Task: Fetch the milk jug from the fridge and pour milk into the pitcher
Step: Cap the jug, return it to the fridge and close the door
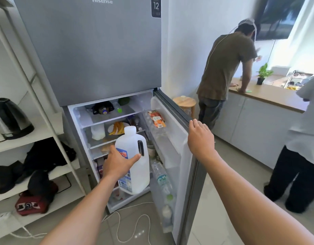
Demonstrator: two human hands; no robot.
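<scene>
The fridge (92, 50) is matt grey outside and white inside. At its 6 o'clock, the milk jug (135, 156) is translucent white with a white cap, a black slot at the handle, and a blue label with red lettering. On the white shelf unit (46, 135) at 9 o'clock stands a silver and black kettle (9, 119); below lie black bags and a red one. At 3 o'clock the counter (269, 96) is light brown over pale grey cabinets, with a green plant (263, 72) in a black pot.
</scene>
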